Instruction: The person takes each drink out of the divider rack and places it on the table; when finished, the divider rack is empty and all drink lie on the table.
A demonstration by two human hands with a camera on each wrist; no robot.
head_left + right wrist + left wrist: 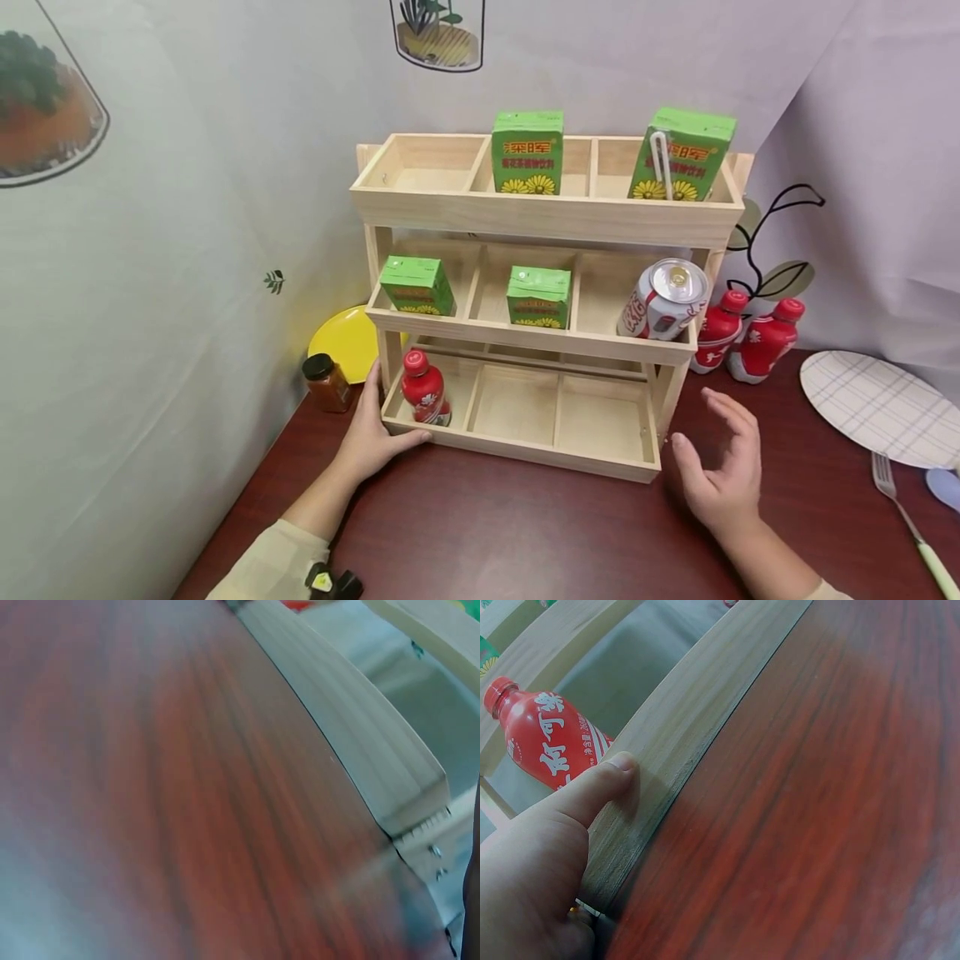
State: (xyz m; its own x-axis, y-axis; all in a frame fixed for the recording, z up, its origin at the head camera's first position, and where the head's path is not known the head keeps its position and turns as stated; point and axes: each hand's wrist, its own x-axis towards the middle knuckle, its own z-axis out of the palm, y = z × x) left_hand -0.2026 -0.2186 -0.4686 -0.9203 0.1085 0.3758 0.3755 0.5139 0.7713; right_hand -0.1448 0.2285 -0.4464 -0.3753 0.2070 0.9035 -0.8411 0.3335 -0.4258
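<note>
A three-tier wooden shelf stands on the table. My left hand grips its lower left corner, thumb on the front board and fingers along the side. Just behind that thumb a red bottle stands in the bottom left compartment. My right hand is off the shelf's lower right corner, fingers loosely bent, holding nothing. Green drink cartons sit on the top and middle tiers, one with a white straw on its front. A silver can leans in the middle tier's right compartment.
Behind the shelf on the right stand two red bottles. A checked oval placemat, a fork and a blue spoon lie at right. At left are a brown jar and a yellow plate near the curtain.
</note>
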